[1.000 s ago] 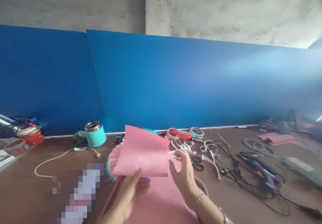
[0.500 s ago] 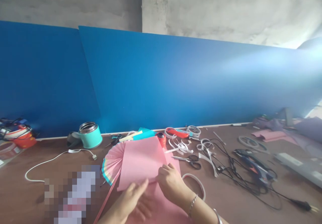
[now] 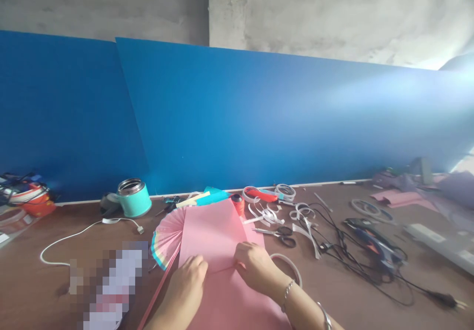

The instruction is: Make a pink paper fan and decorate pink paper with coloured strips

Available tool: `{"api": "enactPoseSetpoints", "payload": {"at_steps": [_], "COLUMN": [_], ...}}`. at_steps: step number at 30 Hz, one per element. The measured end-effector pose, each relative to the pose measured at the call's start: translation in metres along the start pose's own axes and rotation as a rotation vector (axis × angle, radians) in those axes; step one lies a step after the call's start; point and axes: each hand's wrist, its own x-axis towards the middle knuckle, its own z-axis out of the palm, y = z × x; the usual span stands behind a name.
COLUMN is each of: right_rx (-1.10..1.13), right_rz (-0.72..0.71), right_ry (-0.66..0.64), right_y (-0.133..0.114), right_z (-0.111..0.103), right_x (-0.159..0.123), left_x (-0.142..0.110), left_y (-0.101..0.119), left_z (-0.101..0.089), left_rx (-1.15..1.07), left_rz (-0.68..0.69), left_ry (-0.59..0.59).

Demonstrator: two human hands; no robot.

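A pink sheet of paper [image 3: 211, 233] lies on top of a larger pink sheet [image 3: 237, 303] in front of me. My left hand [image 3: 187, 280] is closed at the near left corner of the upper sheet, fingers curled over its edge. On the near right edge, my right hand [image 3: 255, 266] pinches the same sheet with bent fingers. The two hands hold it down nearly flat along its near side. A pleated pink paper fan [image 3: 170, 236] with a blue and yellow rim sticks out from beneath, on the left.
Scissors [image 3: 277, 233] and a roll of tape [image 3: 292, 270] lie just right of the paper. Curled white strips [image 3: 266, 214], a red thread spool [image 3: 239, 204] and tangled black cables [image 3: 344, 251] are farther right. A turquoise cup [image 3: 135, 199] and white cable [image 3: 74, 238] are at left.
The upper pink sheet was raised and curved; it has come down nearly flat. My left hand went from fingers spread to curled over its edge. My right hand has moved down and nearer.
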Motion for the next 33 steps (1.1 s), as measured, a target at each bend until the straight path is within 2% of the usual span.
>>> {"api": "enactPoseSetpoints", "payload": {"at_steps": [6, 10, 16, 21, 29, 33], "right_rx": [0.109, 0.171, 0.318, 0.449, 0.415, 0.370], "right_rz": [-0.001, 0.023, 0.073, 0.153, 0.242, 0.310], "right_ry": [0.009, 0.021, 0.099, 0.111, 0.122, 0.132], "right_y": [0.001, 0.002, 0.009, 0.014, 0.017, 0.017], "right_z": [-0.005, -0.004, 0.005, 0.013, 0.016, 0.016], "right_x": [-0.001, -0.001, 0.004, 0.010, 0.018, 0.020], "left_x": [-0.001, 0.001, 0.006, 0.011, 0.015, 0.017], "left_y": [0.001, 0.000, -0.007, -0.014, -0.011, -0.012], "left_z": [-0.006, -0.004, -0.001, -0.002, -0.012, -0.009], "left_rx": [0.043, 0.030, -0.135, -0.251, -0.212, -0.193], "left_rz": [0.033, 0.039, 0.021, 0.021, -0.055, -0.070], "left_ry": [-0.031, -0.006, 0.085, 0.094, 0.051, 0.034]}}
